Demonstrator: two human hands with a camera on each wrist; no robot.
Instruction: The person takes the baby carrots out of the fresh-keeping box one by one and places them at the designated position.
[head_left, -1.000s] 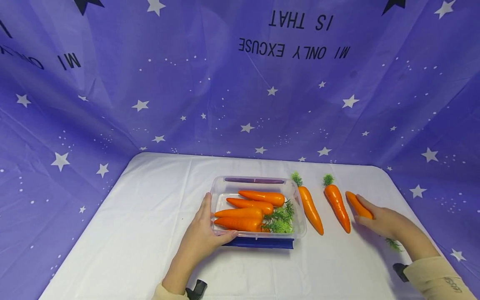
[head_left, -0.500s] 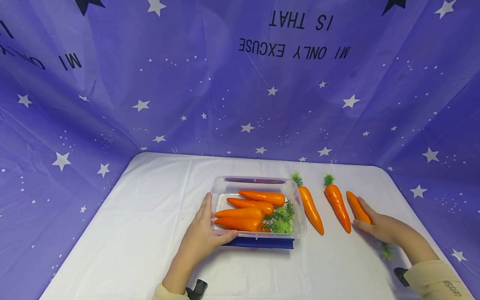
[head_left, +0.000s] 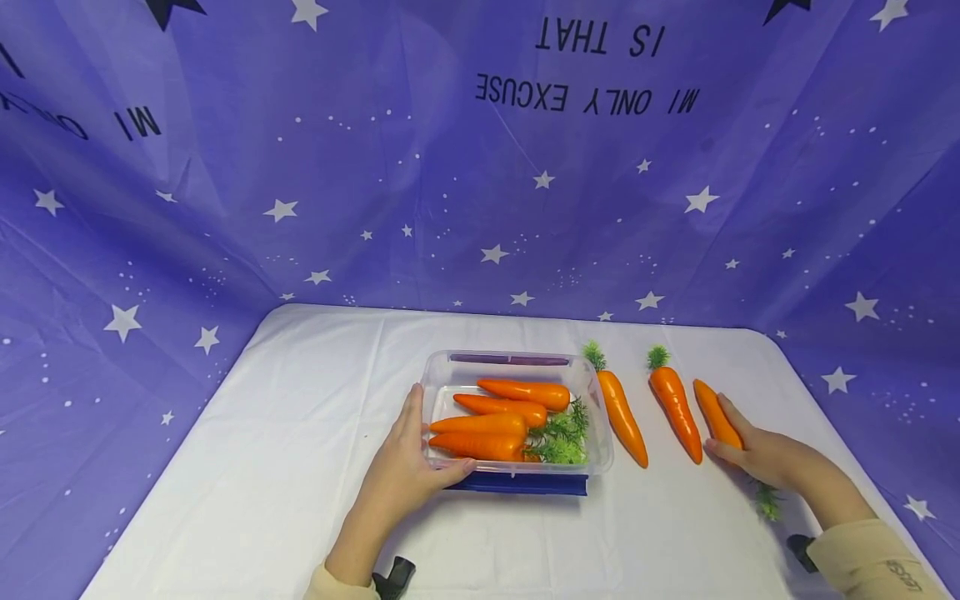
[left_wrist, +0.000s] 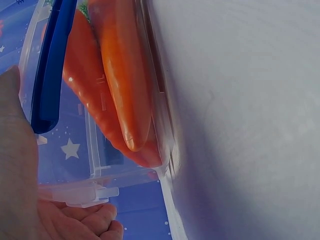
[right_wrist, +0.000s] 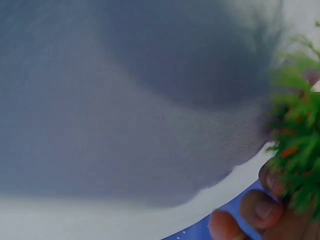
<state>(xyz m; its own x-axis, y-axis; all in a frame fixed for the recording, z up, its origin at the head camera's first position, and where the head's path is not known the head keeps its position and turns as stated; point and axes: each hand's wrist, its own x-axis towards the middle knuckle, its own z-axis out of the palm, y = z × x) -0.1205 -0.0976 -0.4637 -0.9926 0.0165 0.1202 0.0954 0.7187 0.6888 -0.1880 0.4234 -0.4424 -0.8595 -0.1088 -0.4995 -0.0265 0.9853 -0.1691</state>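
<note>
My left hand (head_left: pixel 401 467) grips the near left corner of a clear plastic food container (head_left: pixel 600 433), thumb over the front rim and fingers along the left side. Several toy carrots (head_left: pixel 487 427) lie inside, leafy tops to the right; the left wrist view shows carrots (left_wrist: pixel 127 75) through the clear wall. On the right of the table, my right hand (head_left: pixel 772 454) holds another toy carrot (head_left: pixel 716 412) between thumb and fingers, its tip pointing away from me. Its green top (head_left: pixel 767 500) shows under the hand, and those leaves (right_wrist: pixel 300 135) fill the right edge of the right wrist view.
Two loose carrots lie between the container and my right hand: one carrot (head_left: pixel 622 421) close beside the container, one carrot (head_left: pixel 677 417) nearer the hand. A blue clip flap (head_left: pixel 525 484) hangs along the container's front. A starry purple cloth (head_left: pixel 480 167) surrounds the white table (head_left: pixel 285 467).
My right hand has turned its carrot slightly, so the tip shifts a little right and the green top swings left. The left hand and container stay put.
</note>
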